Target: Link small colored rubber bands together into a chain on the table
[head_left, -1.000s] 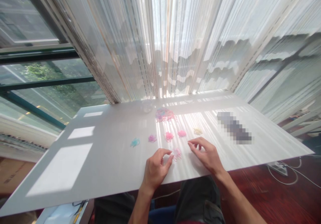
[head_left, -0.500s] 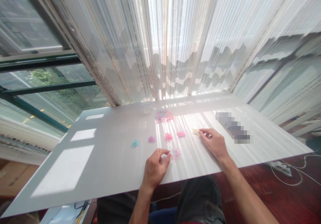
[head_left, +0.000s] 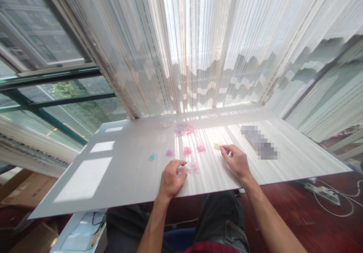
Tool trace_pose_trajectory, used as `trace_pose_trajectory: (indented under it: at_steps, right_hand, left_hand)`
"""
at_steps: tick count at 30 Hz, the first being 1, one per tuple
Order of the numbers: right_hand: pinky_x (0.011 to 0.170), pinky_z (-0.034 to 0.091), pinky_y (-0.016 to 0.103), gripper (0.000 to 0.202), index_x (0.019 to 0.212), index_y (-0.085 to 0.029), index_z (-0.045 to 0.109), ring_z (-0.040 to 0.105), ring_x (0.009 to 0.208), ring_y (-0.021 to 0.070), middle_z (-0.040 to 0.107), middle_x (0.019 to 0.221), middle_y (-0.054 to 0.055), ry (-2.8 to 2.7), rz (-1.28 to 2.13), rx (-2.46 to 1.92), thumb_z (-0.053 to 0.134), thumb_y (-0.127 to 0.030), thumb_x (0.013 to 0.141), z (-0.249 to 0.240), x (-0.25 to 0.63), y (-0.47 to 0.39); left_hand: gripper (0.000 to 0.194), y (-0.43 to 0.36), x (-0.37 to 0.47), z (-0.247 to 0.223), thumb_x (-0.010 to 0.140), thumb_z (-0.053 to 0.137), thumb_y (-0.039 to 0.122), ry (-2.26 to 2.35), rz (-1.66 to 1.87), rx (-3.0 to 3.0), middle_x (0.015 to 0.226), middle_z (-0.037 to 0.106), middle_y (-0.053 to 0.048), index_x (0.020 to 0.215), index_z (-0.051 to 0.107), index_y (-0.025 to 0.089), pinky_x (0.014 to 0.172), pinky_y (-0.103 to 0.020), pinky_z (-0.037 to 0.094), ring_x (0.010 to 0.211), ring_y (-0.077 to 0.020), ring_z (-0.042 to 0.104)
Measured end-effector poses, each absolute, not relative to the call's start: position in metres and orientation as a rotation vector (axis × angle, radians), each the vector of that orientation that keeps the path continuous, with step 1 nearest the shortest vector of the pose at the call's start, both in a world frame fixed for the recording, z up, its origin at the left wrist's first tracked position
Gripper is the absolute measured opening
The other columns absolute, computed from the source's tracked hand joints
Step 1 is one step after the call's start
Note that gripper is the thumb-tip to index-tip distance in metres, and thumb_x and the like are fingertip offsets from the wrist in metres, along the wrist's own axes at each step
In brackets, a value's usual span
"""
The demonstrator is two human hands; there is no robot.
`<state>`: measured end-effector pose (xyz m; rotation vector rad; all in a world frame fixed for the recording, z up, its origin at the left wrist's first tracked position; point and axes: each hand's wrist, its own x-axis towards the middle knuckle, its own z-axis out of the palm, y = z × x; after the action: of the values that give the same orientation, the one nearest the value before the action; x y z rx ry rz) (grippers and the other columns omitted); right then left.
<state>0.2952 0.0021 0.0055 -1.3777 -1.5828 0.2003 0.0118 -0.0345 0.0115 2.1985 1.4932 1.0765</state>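
Near the front edge of the white rectangular table (head_left: 130,181), the left hand (head_left: 171,177), thumb and forefinger slightly parted, nothing clearly held, sits beside a mixed pink-lilac heap of thin loops (head_left: 193,168). Farther out, the right hand's (head_left: 235,160) nearly closed fingertips meet a small pale-yellow heap of thin loops (head_left: 216,146); hold unclear. Light pinching should suit it. The yellow heap shows no clear direction or long axis.

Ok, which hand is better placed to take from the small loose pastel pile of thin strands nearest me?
Probably your left hand: it is close beside that pastel pile, while your right hand is at the small pale-yellow pile of strands.
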Motion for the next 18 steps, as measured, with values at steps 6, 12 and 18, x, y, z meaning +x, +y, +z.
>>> trace_pose_trajectory:
  at_steps: [6, 12, 18]
  right_hand:
    - [0.068, 0.052, 0.033, 0.022, 0.088, -0.02, 0.073, 0.063, 0.066, 0.0195, 0.07, 0.076, 0.005, -1.713, 0.247, -1.264, 0.057, -0.033, 0.096, 0.01, 0.285, -0.003]
    - [0.066, 0.053, 0.028, 0.017, 0.093, -0.023, 0.073, 0.064, 0.068, 0.0171, 0.069, 0.079, 0.003, -1.858, 0.387, -1.127, 0.058, -0.028, 0.097, 0.009, 0.242, -0.023]
    - [0.069, 0.056, 0.03, 0.014, 0.099, -0.022, 0.075, 0.066, 0.075, 0.0189, 0.067, 0.082, 0.004, -1.896, 0.476, -1.095, 0.062, -0.025, 0.094, 0.004, 0.217, -0.028]
  left_hand:
    - [0.013, -0.033, 0.014, 0.013, 0.085, 0.07, 0.022, 1.508, 0.984, 2.283, 0.093, 0.073, -0.003, 0.097, 0.073, 0.021, 0.075, -0.033, 0.051, 0.068, -0.0161, 0.062]
    - [0.005, -0.034, 0.015, 0.017, 0.088, 0.07, 0.025, 1.523, 0.929, 2.297, 0.089, 0.072, -0.002, 0.091, 0.074, 0.022, 0.076, -0.033, 0.049, 0.073, -0.0173, 0.065]
    - [0.009, -0.036, 0.014, 0.019, 0.091, 0.067, 0.026, 1.52, 0.916, 2.3, 0.087, 0.072, -0.001, 0.087, 0.075, 0.024, 0.077, -0.032, 0.048, 0.074, -0.017, 0.065]
